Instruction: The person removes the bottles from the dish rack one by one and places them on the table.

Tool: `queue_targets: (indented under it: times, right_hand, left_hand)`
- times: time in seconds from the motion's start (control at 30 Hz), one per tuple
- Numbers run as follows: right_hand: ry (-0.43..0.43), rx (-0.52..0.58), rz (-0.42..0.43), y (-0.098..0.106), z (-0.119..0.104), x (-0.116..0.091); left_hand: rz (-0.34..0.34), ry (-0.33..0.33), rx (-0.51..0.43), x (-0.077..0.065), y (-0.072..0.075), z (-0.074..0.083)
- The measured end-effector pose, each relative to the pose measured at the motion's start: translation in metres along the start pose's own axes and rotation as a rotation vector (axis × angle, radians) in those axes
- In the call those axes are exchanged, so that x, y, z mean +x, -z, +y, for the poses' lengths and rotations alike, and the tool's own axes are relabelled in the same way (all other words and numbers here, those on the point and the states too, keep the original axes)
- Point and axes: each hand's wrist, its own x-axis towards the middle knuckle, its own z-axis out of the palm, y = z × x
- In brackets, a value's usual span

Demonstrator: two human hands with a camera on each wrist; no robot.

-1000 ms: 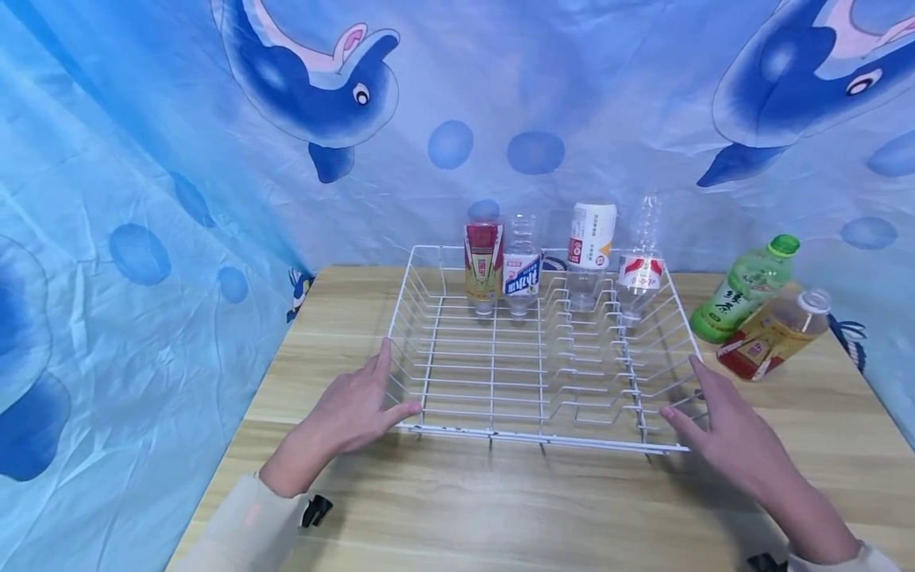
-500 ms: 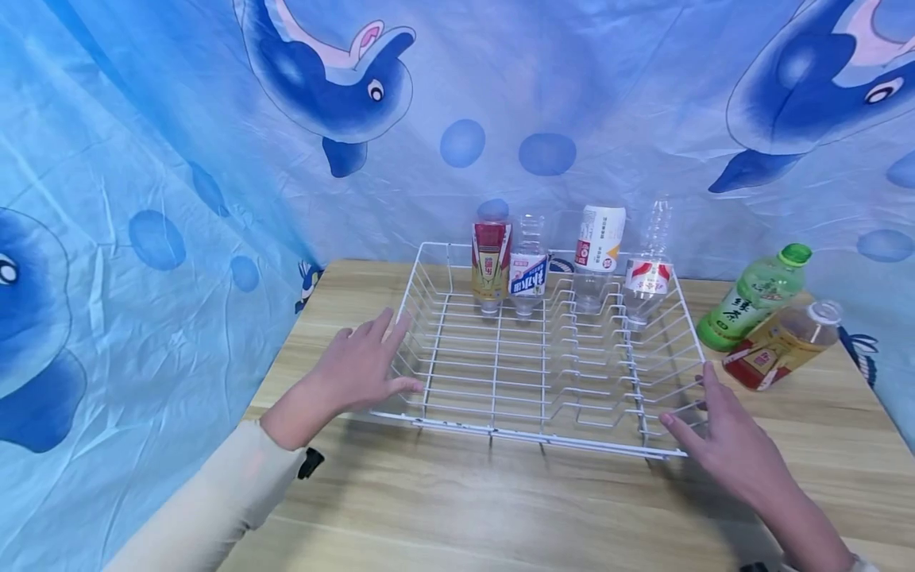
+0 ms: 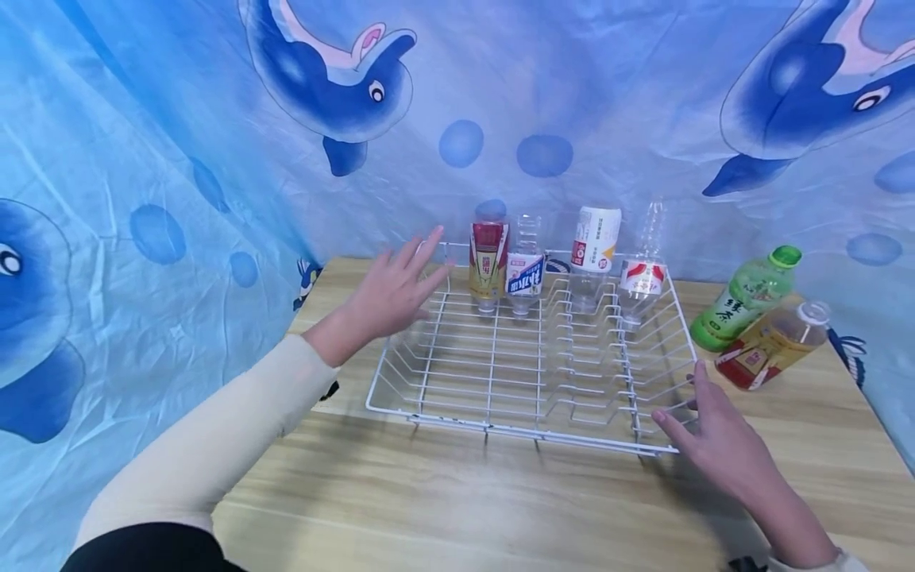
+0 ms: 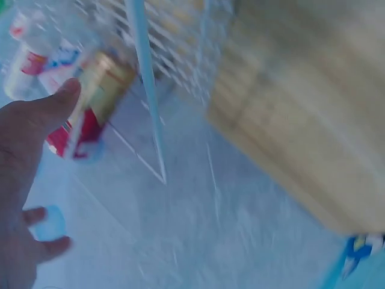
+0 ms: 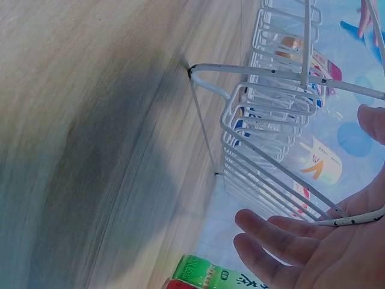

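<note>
A white wire dish rack (image 3: 516,389) stands on the wooden table. Along its back, several plastic bottles stand upside down: a red-and-gold labelled one (image 3: 489,260), a blue-and-white labelled one (image 3: 525,274), a white-labelled one (image 3: 595,246) and a red-and-white labelled clear one (image 3: 642,278). My left hand (image 3: 389,294) reaches over the rack's left back corner, fingers spread and empty, left of the red-and-gold bottle. At the rack's right side rests my right hand (image 3: 725,445), thumb inside the rim, with fairly straight fingers (image 5: 274,241) outside it.
Right of the rack, a green tea bottle (image 3: 747,298) and an amber bottle with a gold-and-red label (image 3: 774,345) stand on the table (image 3: 443,508). A blue curtain (image 3: 608,95) printed with dolphins hangs behind and to the left.
My left hand has left the rack's left side and moved forward and right, to the back corner near the red-and-gold bottle. My right hand stays at the right rim.
</note>
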Motion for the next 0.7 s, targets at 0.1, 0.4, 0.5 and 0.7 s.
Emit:
queue_targets:
  times: [0.1, 0.4, 0.5, 0.7]
  right_hand:
    - [0.002, -0.005, -0.003, 0.0, 0.0, 0.0]
    - [-0.001, 0.005, -0.001, -0.003, 0.003, -0.001]
    - [0.0, 0.005, -0.001, -0.003, 0.003, -0.002]
    - [0.014, 0.017, 0.023, -0.007, 0.002, -0.004]
  left_hand:
    - [0.048, -0.074, 0.079, 0.014, -0.004, -0.016]
    - [0.079, -0.4, 0.278, 0.053, -0.007, -0.04]
    - [0.091, -0.49, 0.319, 0.066, -0.01, -0.04]
    - [0.224, -0.536, 0.357, 0.087, -0.029, -0.038]
